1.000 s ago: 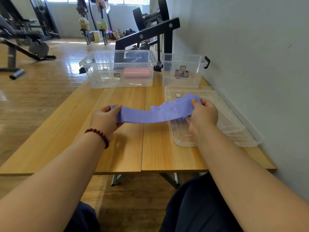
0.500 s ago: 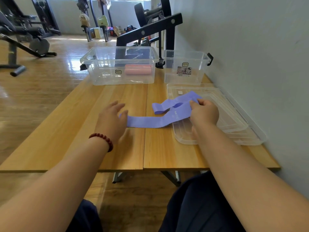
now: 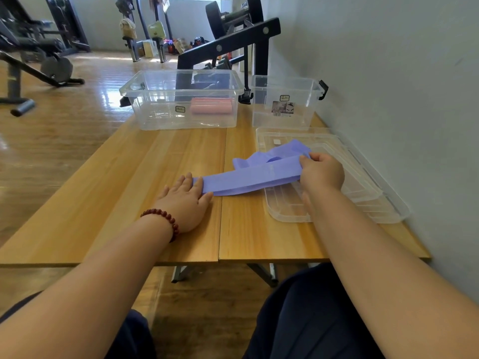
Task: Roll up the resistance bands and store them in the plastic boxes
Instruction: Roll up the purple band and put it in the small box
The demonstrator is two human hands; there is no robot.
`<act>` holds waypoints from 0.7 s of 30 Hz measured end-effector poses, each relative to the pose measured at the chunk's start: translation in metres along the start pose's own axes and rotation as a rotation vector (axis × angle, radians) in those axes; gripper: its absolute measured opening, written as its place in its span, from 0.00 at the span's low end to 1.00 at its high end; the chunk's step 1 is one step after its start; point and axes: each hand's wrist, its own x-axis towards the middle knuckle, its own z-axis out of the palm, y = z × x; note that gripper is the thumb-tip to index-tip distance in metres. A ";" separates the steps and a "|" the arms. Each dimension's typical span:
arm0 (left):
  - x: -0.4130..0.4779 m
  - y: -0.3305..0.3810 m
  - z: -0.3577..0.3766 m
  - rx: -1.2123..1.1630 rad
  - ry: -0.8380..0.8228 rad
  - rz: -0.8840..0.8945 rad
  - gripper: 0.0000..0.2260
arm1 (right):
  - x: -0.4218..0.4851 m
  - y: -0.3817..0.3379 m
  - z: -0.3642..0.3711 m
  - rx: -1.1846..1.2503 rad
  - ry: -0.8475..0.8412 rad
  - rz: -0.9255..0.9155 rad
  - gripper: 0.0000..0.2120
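Observation:
A purple resistance band (image 3: pixel 256 174) stretches across the wooden table (image 3: pixel 129 193), its right part lifted over a clear lid. My left hand (image 3: pixel 185 200) lies flat with straight fingers, pressing the band's left end onto the table. My right hand (image 3: pixel 321 172) pinches the band's right end a little above the lid. A rolled pink band (image 3: pixel 211 106) lies inside the large clear plastic box (image 3: pixel 145 92) at the back of the table. A smaller clear box (image 3: pixel 259 104) stands to its right, and nothing shows inside it.
Two clear lids (image 3: pixel 368 182) lie stacked by the grey wall (image 3: pixel 388 73) on the right. A black weight rack (image 3: pixel 230 42) stands behind the boxes. Gym machines (image 3: pixel 39 58) stand on the wooden floor to the left. My dark-trousered legs are under the table's near edge.
The band, held up between both hands, has come down onto the table. My left hand let go of its grip and now presses the left end flat. My right hand keeps its pinch.

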 end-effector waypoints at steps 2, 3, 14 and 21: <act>-0.001 0.000 -0.003 -0.037 0.083 0.012 0.25 | -0.001 -0.002 0.000 0.009 -0.029 -0.054 0.05; -0.002 0.001 -0.004 -0.034 0.124 0.025 0.25 | -0.001 -0.003 0.000 0.013 -0.043 -0.093 0.05; -0.007 0.034 -0.045 -0.693 0.437 0.362 0.23 | -0.028 -0.028 0.023 0.207 -0.522 -0.296 0.08; -0.013 0.048 -0.076 -1.087 0.317 0.487 0.09 | -0.038 -0.063 0.005 0.236 -0.613 -0.478 0.06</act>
